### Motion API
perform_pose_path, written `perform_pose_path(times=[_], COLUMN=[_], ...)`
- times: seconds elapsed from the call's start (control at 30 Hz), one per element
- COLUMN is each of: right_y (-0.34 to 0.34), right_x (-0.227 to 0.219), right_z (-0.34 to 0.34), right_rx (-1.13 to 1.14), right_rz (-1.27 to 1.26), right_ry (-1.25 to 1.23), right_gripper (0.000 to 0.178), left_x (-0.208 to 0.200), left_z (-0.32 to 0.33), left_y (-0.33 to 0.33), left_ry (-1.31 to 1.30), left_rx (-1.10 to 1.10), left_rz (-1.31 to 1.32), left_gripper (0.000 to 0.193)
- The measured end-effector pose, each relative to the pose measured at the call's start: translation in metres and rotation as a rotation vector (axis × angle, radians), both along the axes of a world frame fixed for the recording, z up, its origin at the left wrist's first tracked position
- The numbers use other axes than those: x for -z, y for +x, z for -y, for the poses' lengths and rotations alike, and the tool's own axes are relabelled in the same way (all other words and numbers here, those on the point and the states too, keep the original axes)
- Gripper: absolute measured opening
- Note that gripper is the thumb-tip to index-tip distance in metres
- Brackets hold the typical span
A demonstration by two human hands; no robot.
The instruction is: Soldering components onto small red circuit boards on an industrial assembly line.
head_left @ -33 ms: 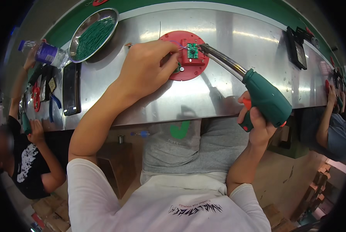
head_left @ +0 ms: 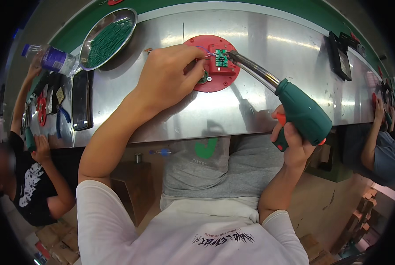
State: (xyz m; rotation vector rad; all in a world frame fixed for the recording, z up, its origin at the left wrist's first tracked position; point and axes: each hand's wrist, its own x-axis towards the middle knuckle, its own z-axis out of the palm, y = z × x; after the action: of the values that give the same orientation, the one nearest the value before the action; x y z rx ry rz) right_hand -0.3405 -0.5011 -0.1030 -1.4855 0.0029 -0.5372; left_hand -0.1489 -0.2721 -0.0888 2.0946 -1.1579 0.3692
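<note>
On the metal bench sits a round red plastic housing (head_left: 228, 83) with a small green circuit board (head_left: 221, 58) on its raised block. My left hand (head_left: 173, 66) rests over the housing's left side, thumb and forefinger pinched on a thin wire (head_left: 209, 54) that runs to the board's left edge. The fingertips partly hide a second small green board (head_left: 203, 79). My right hand (head_left: 294, 137) grips a green soldering gun (head_left: 304, 110), a finger at its orange trigger. The gun's metal barrel slants up and left, and its tip is at the board's right edge; exact contact is too small to tell.
At the left stand a steel bowl (head_left: 88, 44) of green wires, a tilted plastic bottle (head_left: 54, 59), a phone (head_left: 81, 101) and blue-handled pliers (head_left: 63, 115). A black case (head_left: 338, 57) lies far right. Co-workers sit on both sides. The bench's front edge crosses below my hands.
</note>
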Motion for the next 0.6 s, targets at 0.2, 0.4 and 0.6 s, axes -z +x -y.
perform_pose_path(times=[0.2,0.4,0.6], right_y=[0.005,0.004,0.005], right_x=[-0.003,-0.002,-0.007], right_z=[-0.012,-0.011,-0.012], right_rx=[0.005,0.01,-0.006], right_rz=[-0.044,-0.078,-0.093], right_ry=[0.031,-0.006,0.031], right_gripper=[0.023,0.022,0.024], left_x=[0.003,0.009,0.01], left_z=[-0.001,0.0,0.001], left_y=[0.0,0.004,0.003], left_ry=[-0.02,0.005,-0.003], left_rx=[0.01,0.037,0.035], left_rz=[0.025,0.208,0.217], left_gripper=[0.008,0.013,0.013])
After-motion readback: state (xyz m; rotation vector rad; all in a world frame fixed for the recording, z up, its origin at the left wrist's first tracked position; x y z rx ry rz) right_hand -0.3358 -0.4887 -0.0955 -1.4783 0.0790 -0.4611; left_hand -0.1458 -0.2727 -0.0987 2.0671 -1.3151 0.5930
